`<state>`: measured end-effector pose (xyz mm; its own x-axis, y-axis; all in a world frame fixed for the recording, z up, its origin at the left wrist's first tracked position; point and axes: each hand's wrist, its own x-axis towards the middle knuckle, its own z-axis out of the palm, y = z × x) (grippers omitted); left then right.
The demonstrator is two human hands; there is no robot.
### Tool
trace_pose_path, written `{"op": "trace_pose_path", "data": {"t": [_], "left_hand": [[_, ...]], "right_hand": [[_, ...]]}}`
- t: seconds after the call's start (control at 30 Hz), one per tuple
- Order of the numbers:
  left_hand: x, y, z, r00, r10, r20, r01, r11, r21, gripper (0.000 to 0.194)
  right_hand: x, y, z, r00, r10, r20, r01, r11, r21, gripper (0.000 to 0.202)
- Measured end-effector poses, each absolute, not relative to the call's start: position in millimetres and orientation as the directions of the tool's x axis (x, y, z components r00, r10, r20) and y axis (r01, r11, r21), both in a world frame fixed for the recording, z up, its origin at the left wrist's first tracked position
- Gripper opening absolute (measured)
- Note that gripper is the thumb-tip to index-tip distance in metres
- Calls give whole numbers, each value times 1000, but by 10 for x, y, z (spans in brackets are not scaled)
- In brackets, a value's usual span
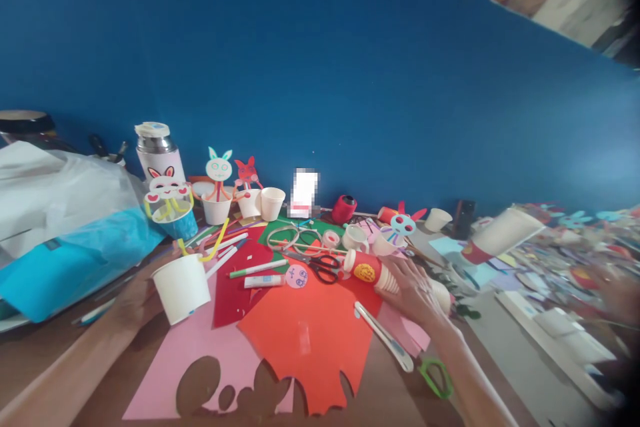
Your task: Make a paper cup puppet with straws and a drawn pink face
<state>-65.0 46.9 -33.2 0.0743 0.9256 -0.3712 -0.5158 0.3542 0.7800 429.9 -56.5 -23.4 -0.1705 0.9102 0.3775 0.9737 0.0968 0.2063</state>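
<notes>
My left hand is closed around a white paper cup, held above the table's left side. A bent yellow pipe cleaner sticks up from the cup's rim. The cup hides most of my fingers. On the right, my right hand grips a stack of paper cups lying on its side, red with a yellow print at one end. Black-handled scissors and a small round paper face lie left of the stack. Nearer me is a white utility knife.
Cut orange paper and pink paper cover the front. Finished bunny figures stand in cups, one in a blue cup. A plastic bag is at left, a thermos behind. Another person's hand is blurred at far right.
</notes>
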Motion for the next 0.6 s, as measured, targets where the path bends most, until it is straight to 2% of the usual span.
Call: {"op": "trace_pose_path", "data": {"t": [0.13, 0.3, 0.5, 0.6], "left_hand": [[-636, 478, -368, 71, 928, -366, -511, 349, 786, 16], [-621, 410, -295, 94, 941, -324, -470, 329, 819, 18], [-607, 310, -140, 333, 901, -279, -349, 393, 851, 25], [-568, 267, -128, 391, 892, -226, -323, 363, 874, 23]], "right_hand": [[3925, -447, -211, -154, 923, 353, 983, 108, 146, 56], [3689, -260, -216, -110, 931, 348, 990, 70, 126, 54], [3666, -191, -232, -78, 930, 360, 992, 35, 125, 54], [3678, -202, -247, -68, 931, 359, 991, 22, 129, 55]]}}
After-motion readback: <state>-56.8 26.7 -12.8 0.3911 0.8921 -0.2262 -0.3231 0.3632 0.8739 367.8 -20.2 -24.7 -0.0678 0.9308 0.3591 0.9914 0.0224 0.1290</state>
